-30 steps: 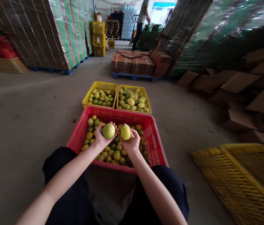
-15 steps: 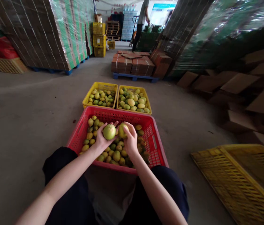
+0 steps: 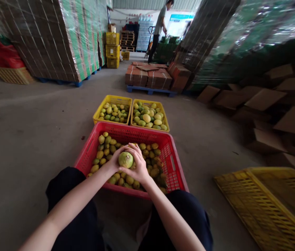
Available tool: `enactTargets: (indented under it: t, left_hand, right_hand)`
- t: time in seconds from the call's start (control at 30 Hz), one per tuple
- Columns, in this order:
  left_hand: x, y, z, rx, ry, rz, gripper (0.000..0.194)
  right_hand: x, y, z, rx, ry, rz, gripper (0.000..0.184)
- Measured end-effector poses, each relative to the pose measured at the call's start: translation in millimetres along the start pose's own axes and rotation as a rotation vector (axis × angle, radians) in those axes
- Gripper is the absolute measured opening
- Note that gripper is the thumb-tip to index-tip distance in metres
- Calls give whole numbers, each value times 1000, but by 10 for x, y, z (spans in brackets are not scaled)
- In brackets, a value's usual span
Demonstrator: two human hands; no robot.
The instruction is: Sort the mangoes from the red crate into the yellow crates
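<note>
Head view: the left hand and right hand close together round a green fruit above the red crate.
Fingers hide its sides; whether the right palm covers another fruit, I cannot tell. Hands mask part of the heap below. At four o'clock, a yellow slatted crate is cut off by the frame. The red rim's six o'clock edge lies near the knees; two yellow crates stand beyond at twelve; floor stretches at ten and two.
</note>
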State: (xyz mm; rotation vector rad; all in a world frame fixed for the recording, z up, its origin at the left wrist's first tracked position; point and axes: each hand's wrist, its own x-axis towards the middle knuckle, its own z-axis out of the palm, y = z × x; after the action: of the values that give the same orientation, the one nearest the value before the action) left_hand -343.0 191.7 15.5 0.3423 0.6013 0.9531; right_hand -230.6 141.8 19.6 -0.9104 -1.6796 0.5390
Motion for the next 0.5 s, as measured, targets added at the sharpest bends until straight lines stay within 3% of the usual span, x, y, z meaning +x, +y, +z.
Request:
enactTargets:
  t: [0.1,0.23,0.33,0.5]
  left_hand:
    - [-50,125,86,125,-15,85,19]
    - [-198,314,163,410,-100,464,48]
    - [-288,391,170,589,-156,672,48]
    - [-289,401,98,1011,-303,980,42]
  right_hand:
    - [5,-88,-124,48,112,60,64]
    - [55,-139,-332,40,313,177,64]
    - [106,-109,-429,-36,421,185,62]
    - [113,-31,-456,-342,293,-50,58]
